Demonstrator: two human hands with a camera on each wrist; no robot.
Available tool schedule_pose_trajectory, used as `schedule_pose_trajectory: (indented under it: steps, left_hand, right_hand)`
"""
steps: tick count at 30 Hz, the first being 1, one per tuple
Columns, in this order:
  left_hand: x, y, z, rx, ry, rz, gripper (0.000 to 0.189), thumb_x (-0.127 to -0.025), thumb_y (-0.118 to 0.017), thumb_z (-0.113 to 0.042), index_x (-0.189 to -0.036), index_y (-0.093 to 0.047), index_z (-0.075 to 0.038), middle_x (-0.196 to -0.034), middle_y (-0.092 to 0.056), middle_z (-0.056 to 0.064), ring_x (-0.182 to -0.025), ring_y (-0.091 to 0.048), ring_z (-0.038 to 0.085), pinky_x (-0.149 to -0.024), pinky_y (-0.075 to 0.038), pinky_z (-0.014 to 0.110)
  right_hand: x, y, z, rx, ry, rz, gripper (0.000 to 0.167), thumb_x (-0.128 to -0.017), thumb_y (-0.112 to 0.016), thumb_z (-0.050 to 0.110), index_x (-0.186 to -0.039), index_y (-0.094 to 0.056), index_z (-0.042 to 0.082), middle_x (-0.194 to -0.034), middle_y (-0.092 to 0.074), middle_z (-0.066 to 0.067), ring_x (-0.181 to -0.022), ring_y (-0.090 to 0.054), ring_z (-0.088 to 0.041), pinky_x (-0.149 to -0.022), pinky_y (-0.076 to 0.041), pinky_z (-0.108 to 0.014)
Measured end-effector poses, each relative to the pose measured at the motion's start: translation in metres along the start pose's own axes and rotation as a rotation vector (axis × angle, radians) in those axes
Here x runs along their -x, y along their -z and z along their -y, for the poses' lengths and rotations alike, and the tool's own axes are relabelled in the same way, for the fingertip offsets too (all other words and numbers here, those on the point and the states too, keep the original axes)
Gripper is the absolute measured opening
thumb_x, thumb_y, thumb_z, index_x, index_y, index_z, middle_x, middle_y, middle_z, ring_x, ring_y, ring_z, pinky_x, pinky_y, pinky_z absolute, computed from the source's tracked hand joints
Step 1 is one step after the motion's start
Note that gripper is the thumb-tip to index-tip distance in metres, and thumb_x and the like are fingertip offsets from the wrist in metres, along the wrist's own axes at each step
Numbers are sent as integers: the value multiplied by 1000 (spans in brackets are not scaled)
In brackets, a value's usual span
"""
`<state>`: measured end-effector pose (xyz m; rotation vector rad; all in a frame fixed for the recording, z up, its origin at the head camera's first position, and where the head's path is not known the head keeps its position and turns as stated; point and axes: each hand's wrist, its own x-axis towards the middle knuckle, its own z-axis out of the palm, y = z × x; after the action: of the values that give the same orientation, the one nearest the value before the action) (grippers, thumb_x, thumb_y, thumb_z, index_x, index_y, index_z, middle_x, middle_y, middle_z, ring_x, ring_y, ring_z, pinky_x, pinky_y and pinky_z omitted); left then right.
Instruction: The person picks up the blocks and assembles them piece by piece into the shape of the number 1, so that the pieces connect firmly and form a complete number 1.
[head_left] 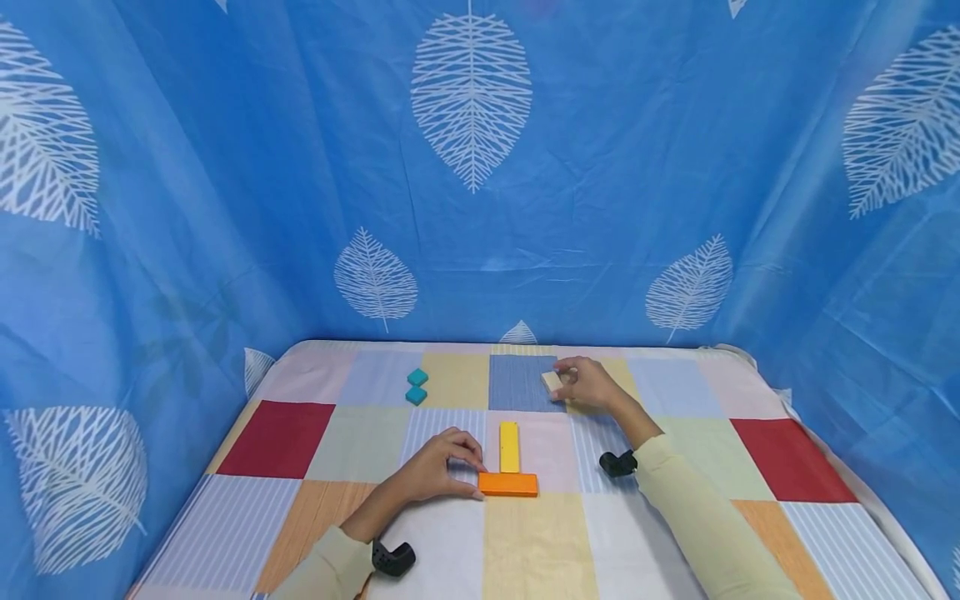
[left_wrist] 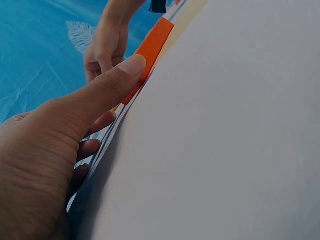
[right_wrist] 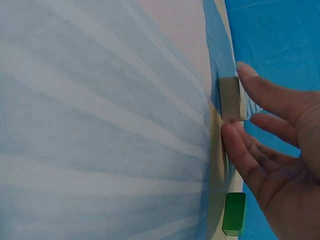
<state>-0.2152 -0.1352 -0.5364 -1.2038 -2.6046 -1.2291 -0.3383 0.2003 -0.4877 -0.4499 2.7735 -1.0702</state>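
Right hand (head_left: 588,385): thumb and finger pinching a cream, wood-like rectangular block (head_left: 552,382), near the far edge of the patchwork-cloth surface (head_left: 536,542), right of centre. Left hand (head_left: 438,467): fingers apart, thumb at the left end of a flat orange bar (head_left: 508,485), mid-surface. Flat yellow bar (head_left: 509,446): near end against the orange bar's far side. Two small turquoise blocks (head_left: 416,395): far edge, left of centre. Green rectangular block (right_wrist: 234,215): near right hand. Step, judged: handling the cream block; next move calls for a firm, level pinch. Writing: none legible.
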Motion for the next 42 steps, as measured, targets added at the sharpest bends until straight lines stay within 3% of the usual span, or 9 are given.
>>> schedule_pose_trajectory:
  steps: [5,11,14,20,33,42]
  left_hand:
    - [0,0,-1,2,3,5,28,-73,-91,-41,-94,-82,-24,-103,-64,-17,-103,-53,7,-94,-46,32]
    - [-1,2,-3,7,29,6,28,-73,-92,-40,-94,-82,-23,-103,-64,-17,-103,-53,8,-95,-46,33]
    - [-1,2,-4,10,35,8,28,-73,-92,-39,-94,-83,-23,-102,-64,-17,-104,-53,8,-95,-46,33]
    - [-1,2,-3,12,40,7,28,-73,-92,-39,-94,-83,-23,-102,-64,-17,-104,-53,8,-95,-46,33]
    - [-1,2,-2,21,35,4,28,-73,-92,-40,-93,-82,-24,-101,-63,-17,-103,-53,8,-94,-46,33]
    - [-1,1,-1,18,46,11,29,-74,-90,-43,-95,-83,-24,-102,-63,-19,-104,-53,7,-95,-47,33]
  right_hand:
    - [-1,1,-2,-24,44,77,69,-79,-87,9,-139,-56,-7,-131,-59,-23,-76,-61,-16,-67,-51,-30]
    - [-1,0,0,-35,67,95,64,-80,-82,-4,-138,-56,-8,-93,-67,-12,-69,-59,-16,-61,-48,-29]
    - [-1,-2,0,-41,62,86,63,-81,-81,-4,-138,-56,-7,-84,-68,-7,-69,-58,-16,-60,-46,-28]
    - [1,-6,1,-23,57,59,62,-81,-83,3,-137,-59,-5,-82,-68,-4,-69,-58,-16,-60,-46,-29]
    - [6,-19,22,-108,167,92,58,-82,-83,4,-134,-59,-10,-84,-70,-7,-70,-60,-13,-55,-46,-27]
    - [4,-33,31,-90,203,74,56,-79,-85,5,-130,-64,-8,-81,-68,-2,-72,-60,-13,-63,-49,-26]
